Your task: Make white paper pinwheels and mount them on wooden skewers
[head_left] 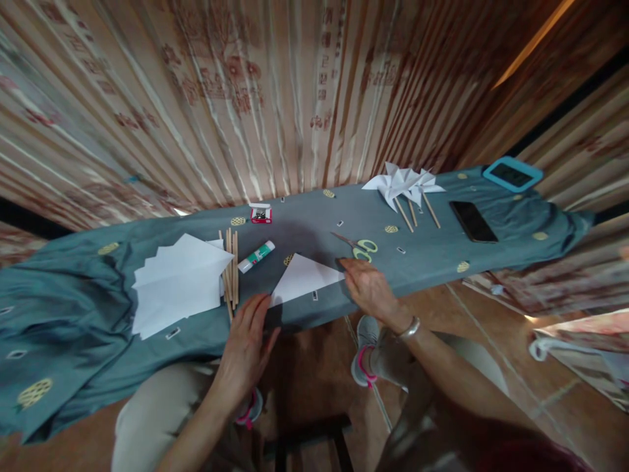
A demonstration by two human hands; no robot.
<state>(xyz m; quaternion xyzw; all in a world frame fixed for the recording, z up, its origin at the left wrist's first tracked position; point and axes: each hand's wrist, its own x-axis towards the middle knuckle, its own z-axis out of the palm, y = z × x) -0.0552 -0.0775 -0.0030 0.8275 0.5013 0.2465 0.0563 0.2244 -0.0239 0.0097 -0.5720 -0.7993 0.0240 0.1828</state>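
A white sheet of paper (305, 278), folded into a triangle, lies on the cloth in front of me. At its left corner my left hand (247, 337) touches the edge with outstretched fingertips, the thumb standing apart. My right hand (369, 287) has its fingers closed at the right corner. Just beyond that hand are scissors (362, 249) with yellow-green handles. A glue stick (256, 256) lies behind the left hand, beside a bundle of thin wooden sticks (230, 272). Further left, white paper sheets (179, 282) are fanned out in a stack.
A small red box (261, 214) with metal pieces stands at the back edge. White paper pinwheels (405, 183) on sticks lie at the back right, near a black phone (472, 221) and a blue-framed device (514, 174). Grey-green cloth (314, 216) covers the narrow table; curtains hang behind.
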